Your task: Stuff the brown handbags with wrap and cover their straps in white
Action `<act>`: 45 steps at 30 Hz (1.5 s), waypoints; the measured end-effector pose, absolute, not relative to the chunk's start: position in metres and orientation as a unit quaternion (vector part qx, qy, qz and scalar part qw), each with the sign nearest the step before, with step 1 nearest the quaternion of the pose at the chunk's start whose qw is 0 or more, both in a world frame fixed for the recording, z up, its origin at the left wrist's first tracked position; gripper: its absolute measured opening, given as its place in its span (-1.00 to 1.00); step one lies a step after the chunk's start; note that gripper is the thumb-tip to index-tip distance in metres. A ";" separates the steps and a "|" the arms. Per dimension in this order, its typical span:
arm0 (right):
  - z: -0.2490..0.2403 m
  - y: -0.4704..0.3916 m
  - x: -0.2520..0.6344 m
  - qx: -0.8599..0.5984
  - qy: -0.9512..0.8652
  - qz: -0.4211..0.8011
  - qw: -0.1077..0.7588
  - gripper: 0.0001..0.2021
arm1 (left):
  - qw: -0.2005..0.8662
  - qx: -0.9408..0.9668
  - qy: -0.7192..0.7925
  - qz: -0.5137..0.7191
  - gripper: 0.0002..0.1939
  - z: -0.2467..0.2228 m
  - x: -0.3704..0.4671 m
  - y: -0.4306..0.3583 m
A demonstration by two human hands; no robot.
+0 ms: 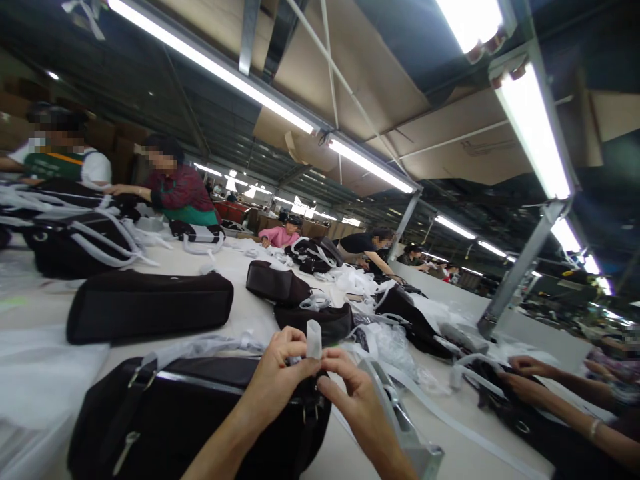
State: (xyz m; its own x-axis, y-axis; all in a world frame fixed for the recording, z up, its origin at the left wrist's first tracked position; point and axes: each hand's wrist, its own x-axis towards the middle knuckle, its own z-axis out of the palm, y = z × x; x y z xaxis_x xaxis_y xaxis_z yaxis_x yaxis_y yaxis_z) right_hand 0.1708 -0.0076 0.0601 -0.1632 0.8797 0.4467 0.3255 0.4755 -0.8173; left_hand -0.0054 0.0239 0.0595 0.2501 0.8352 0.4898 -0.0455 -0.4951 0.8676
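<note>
While a black bag (pixel 190 420) lies at the near edge of the tabletop (pixel 240 303), the left hand (pixel 277 373) and right hand (pixel 350 390) above it both pinch a small white wrap piece (pixel 313 340); a co-worker's hands (pixel 525 377) rest rightward.

Left hand (pixel 277 373), right hand (pixel 350 393) pinching white wrap (pixel 313 339), over black bag (pixel 190 413)

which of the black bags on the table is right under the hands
The black bag with metal strap buckles at the near table edge, directly beneath both hands. The zippered flat bag and the small pouch lie farther back.
</note>
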 end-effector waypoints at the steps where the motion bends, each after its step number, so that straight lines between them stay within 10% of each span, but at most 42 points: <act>1: 0.061 -0.007 0.167 -0.423 -0.710 0.286 0.485 -0.82 | 0.406 0.680 0.292 0.537 -0.77 0.060 -0.005 0.023; 21: 0.051 0.002 0.163 -0.378 -0.762 0.246 0.465 -0.75 | 0.363 0.730 0.299 0.497 -0.83 0.063 -0.001 0.011; 28: 0.027 -0.003 0.180 -0.364 -0.761 0.278 0.460 -0.33 | 0.393 0.686 0.309 0.529 -0.84 0.066 -0.005 0.013; 45: 0.018 0.004 0.171 -0.331 -0.718 0.294 0.537 -0.63 | 0.278 0.747 0.361 0.485 -0.86 0.062 0.001 0.016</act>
